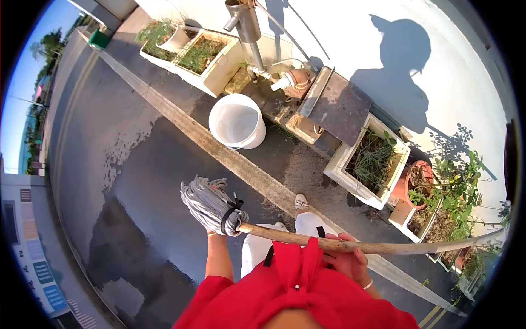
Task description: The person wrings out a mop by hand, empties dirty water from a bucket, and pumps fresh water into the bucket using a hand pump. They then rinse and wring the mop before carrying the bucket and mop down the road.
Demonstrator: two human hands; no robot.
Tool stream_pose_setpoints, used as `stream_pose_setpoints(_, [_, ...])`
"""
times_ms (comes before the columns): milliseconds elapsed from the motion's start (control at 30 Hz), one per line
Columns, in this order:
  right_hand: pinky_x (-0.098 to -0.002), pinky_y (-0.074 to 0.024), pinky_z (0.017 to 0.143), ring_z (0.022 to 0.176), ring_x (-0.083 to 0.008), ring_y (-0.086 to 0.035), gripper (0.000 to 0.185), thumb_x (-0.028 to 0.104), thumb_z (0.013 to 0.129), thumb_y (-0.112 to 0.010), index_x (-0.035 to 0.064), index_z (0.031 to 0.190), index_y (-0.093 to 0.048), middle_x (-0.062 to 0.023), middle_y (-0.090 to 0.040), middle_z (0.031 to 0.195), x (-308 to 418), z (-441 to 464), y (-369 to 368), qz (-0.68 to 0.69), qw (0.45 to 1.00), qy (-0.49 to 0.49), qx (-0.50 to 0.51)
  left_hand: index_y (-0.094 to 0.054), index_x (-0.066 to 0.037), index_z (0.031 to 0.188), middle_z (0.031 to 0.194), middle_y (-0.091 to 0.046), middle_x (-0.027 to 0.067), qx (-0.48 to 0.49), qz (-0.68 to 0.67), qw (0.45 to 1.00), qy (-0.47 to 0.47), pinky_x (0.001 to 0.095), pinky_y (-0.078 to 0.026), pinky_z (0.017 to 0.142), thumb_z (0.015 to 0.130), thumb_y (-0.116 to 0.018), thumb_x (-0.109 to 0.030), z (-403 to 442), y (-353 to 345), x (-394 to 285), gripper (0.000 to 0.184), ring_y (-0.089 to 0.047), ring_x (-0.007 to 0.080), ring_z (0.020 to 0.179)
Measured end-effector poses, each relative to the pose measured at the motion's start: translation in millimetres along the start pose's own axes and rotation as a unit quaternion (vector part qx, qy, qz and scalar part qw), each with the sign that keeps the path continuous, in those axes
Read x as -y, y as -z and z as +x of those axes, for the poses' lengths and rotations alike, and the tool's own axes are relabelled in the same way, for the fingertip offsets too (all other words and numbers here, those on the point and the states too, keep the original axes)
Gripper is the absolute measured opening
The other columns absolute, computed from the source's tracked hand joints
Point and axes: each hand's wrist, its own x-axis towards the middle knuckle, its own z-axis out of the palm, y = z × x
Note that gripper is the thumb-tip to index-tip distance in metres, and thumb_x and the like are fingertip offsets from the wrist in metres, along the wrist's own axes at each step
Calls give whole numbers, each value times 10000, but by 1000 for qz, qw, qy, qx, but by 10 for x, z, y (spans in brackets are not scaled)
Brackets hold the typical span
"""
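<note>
A string mop lies level across my body, with grey strands (205, 200) bunched at its left end and a dark tie around them. Its wooden handle (296, 237) runs off to the right past my waist. My left hand (212, 231) is against the underside of the mop head and holds the strands up; they cover most of its fingers. Around the handle, close to my right hip, the fingers of my right hand (350, 260) are closed. A white bucket (236, 122) stands upright on the ground ahead of me, apart from the mop.
Along the white wall are planters (219, 77), another planter (334, 167), a metal pipe fixture (246, 22), a brown pump-like fitting (298, 82) and a dark board (342, 104). Potted plants (460, 192) crowd the right. A pale kerb strip (241, 164) crosses the wet pavement (148, 208).
</note>
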Motion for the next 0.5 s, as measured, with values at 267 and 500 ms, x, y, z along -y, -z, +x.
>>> stream_pose_setpoints(267, [-451,-446,841,1031,-363,-506,278,334,872,-476,83,975,-538,-151,-500,1165,-304,991,131,168,951,0,-259,-439,-67,1188,1143,-496,111,1,-656,702,278,438,-290,987,770,-439,-462,1060,64,1024,575,-414,300,1101])
stream_pose_setpoints(500, [-429,-478,762,996,-369,-517,268,288,779,-536,49,900,-548,-144,-563,996,-1185,2442,654,185,901,18,-392,-477,-89,1197,1204,-499,92,-19,-661,667,343,421,-362,951,797,-459,-472,2297,-146,2258,555,-466,285,1087])
